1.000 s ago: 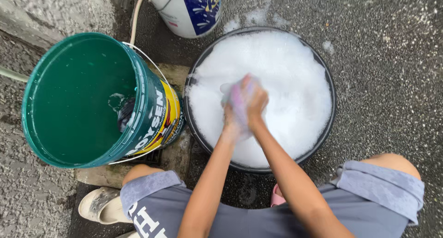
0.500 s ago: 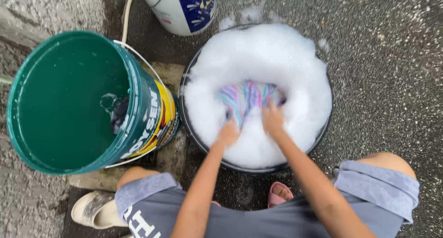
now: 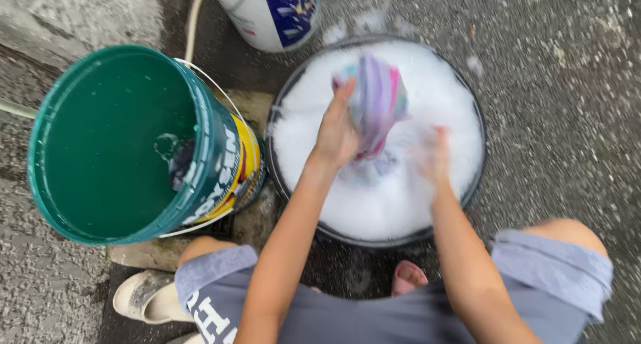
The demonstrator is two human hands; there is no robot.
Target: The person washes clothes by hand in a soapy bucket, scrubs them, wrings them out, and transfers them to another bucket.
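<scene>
**Blurred, covered and cut off**

The right hand (image 3: 434, 158) and striped cloth (image 3: 375, 104) are smeared by motion; its grip cannot be judged. The basin (image 3: 467, 184) contents are hidden under foam. The white bucket (image 3: 267, 14) is cropped by the top edge.

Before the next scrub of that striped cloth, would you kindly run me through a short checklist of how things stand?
1. Left hand grips the striped cloth: ok.
2. Right hand grips the cloth too: cannot tell, it is blurred.
3. Cloth held above the black basin, not over the ground: ok.
4. Suds fill the basin: ok.
5. Green bucket stands upright beside the basin, water inside: ok.
6. Foam kept inside the basin: not ok, flecks lie on the pavement.
</scene>
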